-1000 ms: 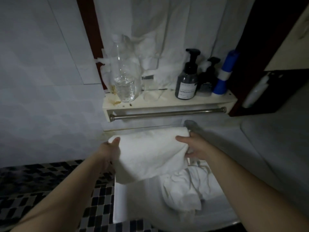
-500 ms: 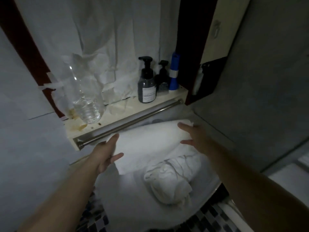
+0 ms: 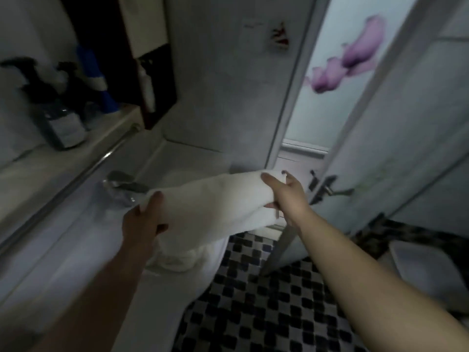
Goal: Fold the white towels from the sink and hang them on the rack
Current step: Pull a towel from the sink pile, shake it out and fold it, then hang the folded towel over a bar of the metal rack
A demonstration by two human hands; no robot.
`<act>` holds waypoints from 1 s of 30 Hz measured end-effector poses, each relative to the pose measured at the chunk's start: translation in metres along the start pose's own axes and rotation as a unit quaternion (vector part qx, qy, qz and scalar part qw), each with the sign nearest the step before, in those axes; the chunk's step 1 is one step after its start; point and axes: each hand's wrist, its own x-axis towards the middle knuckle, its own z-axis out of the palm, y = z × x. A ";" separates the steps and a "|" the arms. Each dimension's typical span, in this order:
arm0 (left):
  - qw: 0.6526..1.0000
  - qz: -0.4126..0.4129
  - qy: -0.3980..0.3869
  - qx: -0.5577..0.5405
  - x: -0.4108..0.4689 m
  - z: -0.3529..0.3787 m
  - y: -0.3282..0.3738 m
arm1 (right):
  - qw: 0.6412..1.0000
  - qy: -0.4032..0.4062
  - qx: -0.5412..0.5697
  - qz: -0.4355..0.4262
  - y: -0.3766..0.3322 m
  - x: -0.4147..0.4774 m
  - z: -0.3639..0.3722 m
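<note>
The person holds a white towel (image 3: 213,207) stretched between both hands, above the near rim of the sink (image 3: 152,313); the left hand (image 3: 142,222) grips one end with the thumb laid on top and the fingers curled beneath, and the right hand (image 3: 286,194) pinches the other end the same way, thumb over the upper fold; neither hand is slack. The towel's long axis runs from hand to hand, rising a little toward the right hand, and its lower edge hangs down below the left hand, where more white cloth (image 3: 175,257) lies bunched in the basin; whether that is a second towel or the tail of the held one cannot be told through the blur. The rack (image 3: 83,171), a metal bar under the shelf (image 3: 50,163), lies up and to the left of the hands, well apart from the towel, and slants away toward the far wall; the left hand is the nearer to it. The likely next move is therefore a swing of the whole towel leftward and upward, the left hand leading, turning the towel's long axis to lie along the bar before draping; the door (image 3: 380,148) stands just beyond the right hand.
</note>
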 end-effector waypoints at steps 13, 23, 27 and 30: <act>0.976 0.052 -0.207 0.054 -0.166 0.117 -0.054 | 0.981 0.190 0.015 -0.018 0.028 -0.173 -0.235; 0.935 0.085 -0.309 0.153 -0.357 0.169 -0.102 | 0.932 0.360 -0.011 -0.039 0.050 -0.349 -0.382; 0.916 0.078 -0.343 0.191 -0.420 0.184 -0.122 | 0.897 0.438 -0.030 -0.046 0.059 -0.415 -0.429; 0.893 0.071 -0.400 0.193 -0.460 0.195 -0.134 | 0.879 0.473 -0.019 -0.052 0.065 -0.455 -0.460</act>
